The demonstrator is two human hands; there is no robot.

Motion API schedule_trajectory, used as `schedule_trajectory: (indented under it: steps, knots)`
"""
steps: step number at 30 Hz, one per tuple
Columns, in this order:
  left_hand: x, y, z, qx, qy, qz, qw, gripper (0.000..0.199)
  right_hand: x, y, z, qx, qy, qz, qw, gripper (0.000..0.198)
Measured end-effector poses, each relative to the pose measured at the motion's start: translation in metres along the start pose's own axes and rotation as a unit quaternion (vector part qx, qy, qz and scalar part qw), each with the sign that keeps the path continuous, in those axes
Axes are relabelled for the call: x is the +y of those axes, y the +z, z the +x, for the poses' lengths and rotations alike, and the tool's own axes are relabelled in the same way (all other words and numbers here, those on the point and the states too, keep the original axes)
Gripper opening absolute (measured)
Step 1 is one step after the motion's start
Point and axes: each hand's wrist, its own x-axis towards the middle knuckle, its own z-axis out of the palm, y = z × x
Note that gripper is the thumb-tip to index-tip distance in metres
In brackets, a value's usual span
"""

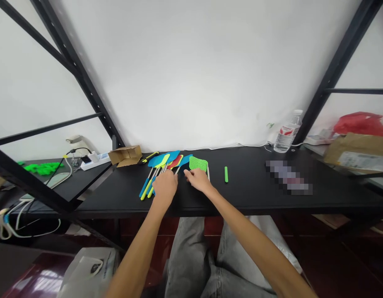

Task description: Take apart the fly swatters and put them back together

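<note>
Several fly swatters with blue, yellow-green and red heads point(163, 159) lie fanned on the black table, their blue and yellow handles point(144, 190) toward the front edge. My left hand point(165, 184) is closed over this bunch, its fingertips at the thin metal rod of a blue swatter point(185, 160). My right hand point(198, 179) is closed with thumb and finger together, just in front of a bright green mesh swatter head point(198, 164). What its fingers hold, if anything, is hidden. To the right lies a separate green handle point(226, 174).
An open cardboard box point(125, 156) and a yellow-black cutter point(150, 157) sit behind the swatters. A water bottle point(288, 132) stands at the back right, near a blurred-out item point(289, 178). Black shelf posts point(85, 87) rise at both sides.
</note>
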Motion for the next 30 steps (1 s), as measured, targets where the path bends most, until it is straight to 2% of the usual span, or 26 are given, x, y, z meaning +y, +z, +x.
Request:
schedule_trajectory:
  steps: [2, 4, 7, 9, 11, 15, 18, 22, 24, 26, 28, 30]
  knots:
    - [0.003, -0.005, -0.002, 0.007, -0.021, -0.011, 1.000, 0.033, -0.002, 0.008, 0.005, -0.016, 0.010, 0.082, 0.996, 0.043]
    - [0.007, -0.008, -0.007, 0.015, -0.032, -0.024, 0.999, 0.032, -0.005, 0.013, 0.008, -0.043, 0.035, 0.190, 0.980, 0.044]
    - [0.014, -0.007, -0.018, 0.021, -0.033, -0.044, 0.998, 0.031, -0.012, 0.018, 0.008, -0.098, 0.107, 0.362, 0.921, 0.043]
    - [0.019, -0.002, -0.026, 0.031, -0.032, -0.055, 0.997, 0.029, -0.014, 0.021, 0.005, -0.104, 0.156, 0.440, 0.878, 0.040]
    - [0.023, 0.004, -0.033, 0.051, -0.031, -0.067, 0.996, 0.027, -0.015, 0.024, 0.002, -0.087, 0.171, 0.481, 0.855, 0.036]
    - [0.030, 0.011, -0.040, 0.095, -0.020, -0.106, 0.990, 0.029, -0.016, 0.027, 0.001, -0.039, 0.119, 0.518, 0.846, 0.030]
    - [0.037, 0.009, -0.041, 0.095, -0.013, -0.146, 0.985, 0.031, -0.020, 0.024, 0.007, 0.011, 0.097, 0.545, 0.832, 0.025]
    - [0.054, 0.007, -0.043, 0.082, 0.004, -0.209, 0.974, 0.033, -0.021, 0.005, 0.015, 0.074, 0.104, 0.628, 0.768, 0.019]
    - [0.065, 0.009, -0.042, 0.072, 0.029, -0.270, 0.960, 0.029, -0.018, -0.009, 0.017, 0.089, 0.118, 0.657, 0.739, 0.017]
    - [0.078, 0.011, -0.038, 0.053, 0.047, -0.347, 0.935, 0.025, -0.013, -0.022, 0.016, 0.090, 0.136, 0.669, 0.725, 0.018]
    - [0.091, 0.013, -0.031, 0.024, 0.047, -0.430, 0.901, 0.022, -0.007, -0.035, 0.016, 0.091, 0.146, 0.669, 0.723, 0.019]
    - [0.104, 0.017, -0.029, -0.020, 0.035, -0.507, 0.861, 0.026, 0.001, -0.050, 0.019, 0.098, 0.132, 0.653, 0.739, 0.023]
